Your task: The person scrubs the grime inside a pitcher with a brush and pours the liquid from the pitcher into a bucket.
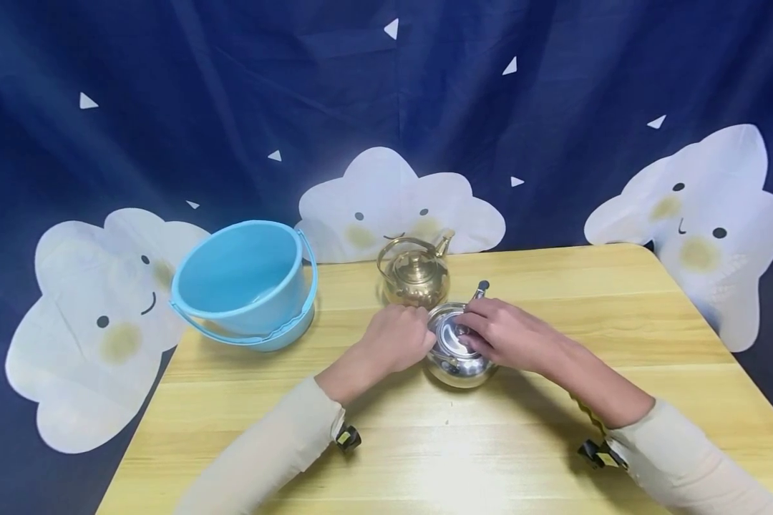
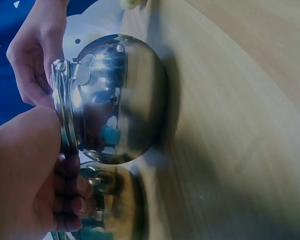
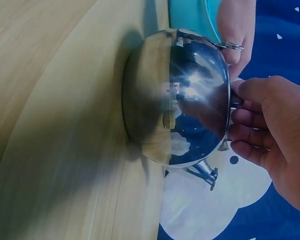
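A shiny silver kettle stands upright on the table, its short spout pointing away to the back right. My left hand is curled at the kettle's left side, gripping the metal handle, which lies folded down along the top rim. From the right, my right hand reaches over the round lid and pinches its dark knob between thumb and fingers. The lid sits on the kettle's mouth. Just behind, a gold-coloured kettle stands with its handle raised, close to my left knuckles.
A light-blue bucket with a hanging handle tilts in a blue basin-like base at the table's back left. Behind the wooden table hangs a dark blue curtain with smiling white clouds.
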Tool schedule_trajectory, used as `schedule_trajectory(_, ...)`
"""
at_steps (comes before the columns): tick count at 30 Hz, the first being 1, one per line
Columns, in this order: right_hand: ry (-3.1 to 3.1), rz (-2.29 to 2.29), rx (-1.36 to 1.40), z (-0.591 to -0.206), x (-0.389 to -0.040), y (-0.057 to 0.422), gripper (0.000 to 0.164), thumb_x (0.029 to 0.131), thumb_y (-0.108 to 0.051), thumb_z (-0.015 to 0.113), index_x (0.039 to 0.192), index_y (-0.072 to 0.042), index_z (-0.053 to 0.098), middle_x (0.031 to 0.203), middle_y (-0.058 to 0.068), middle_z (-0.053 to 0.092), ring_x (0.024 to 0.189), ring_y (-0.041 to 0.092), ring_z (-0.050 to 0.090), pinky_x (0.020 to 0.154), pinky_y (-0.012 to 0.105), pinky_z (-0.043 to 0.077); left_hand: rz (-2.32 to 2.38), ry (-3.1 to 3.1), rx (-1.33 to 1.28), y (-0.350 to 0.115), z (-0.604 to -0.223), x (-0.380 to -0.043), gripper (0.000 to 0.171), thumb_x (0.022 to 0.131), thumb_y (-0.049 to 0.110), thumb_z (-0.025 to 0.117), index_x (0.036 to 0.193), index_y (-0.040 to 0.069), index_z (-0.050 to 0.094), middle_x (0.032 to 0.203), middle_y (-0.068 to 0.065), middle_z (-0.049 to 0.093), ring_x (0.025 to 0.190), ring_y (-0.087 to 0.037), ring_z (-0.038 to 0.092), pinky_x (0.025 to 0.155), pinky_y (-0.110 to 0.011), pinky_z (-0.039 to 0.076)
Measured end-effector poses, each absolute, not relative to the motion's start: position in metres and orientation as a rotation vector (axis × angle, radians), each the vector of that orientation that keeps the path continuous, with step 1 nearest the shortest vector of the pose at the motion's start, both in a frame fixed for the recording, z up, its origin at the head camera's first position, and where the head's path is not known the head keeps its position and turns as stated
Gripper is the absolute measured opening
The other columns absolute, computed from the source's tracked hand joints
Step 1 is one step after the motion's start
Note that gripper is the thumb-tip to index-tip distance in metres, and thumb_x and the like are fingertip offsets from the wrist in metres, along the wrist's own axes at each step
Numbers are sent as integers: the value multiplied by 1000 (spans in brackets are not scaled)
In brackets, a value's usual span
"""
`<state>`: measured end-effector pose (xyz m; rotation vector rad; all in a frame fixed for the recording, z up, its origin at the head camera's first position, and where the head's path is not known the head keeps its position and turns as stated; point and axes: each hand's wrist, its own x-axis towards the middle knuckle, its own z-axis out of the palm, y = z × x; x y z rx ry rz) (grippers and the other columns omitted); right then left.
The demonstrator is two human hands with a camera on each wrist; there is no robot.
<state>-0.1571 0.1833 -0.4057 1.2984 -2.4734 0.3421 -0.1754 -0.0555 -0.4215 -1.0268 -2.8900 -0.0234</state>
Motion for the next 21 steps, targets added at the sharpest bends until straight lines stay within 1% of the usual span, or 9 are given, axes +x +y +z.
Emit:
schedule_trajectory(12,-2479,271,1310,-406,-154,173,31,91,-21,78,115,-2,74,102,6,69,92,20,69,85,37,61,2,-2766,-1044,-72,-430,-175,25,96,27,48,73,17,50,67,5,49,59,-12,43,56,-24,35)
schedule_trajectory(21,-2465,238,1315,-406,-154,169,29,91,-21,78,113,-3,73,102,5,69,91,18,67,85,36,61,9,-2764,-1055,-75,-429,-175,24,96,28,48,75,16,53,70,3,52,63,-13,46,58,-26,40)
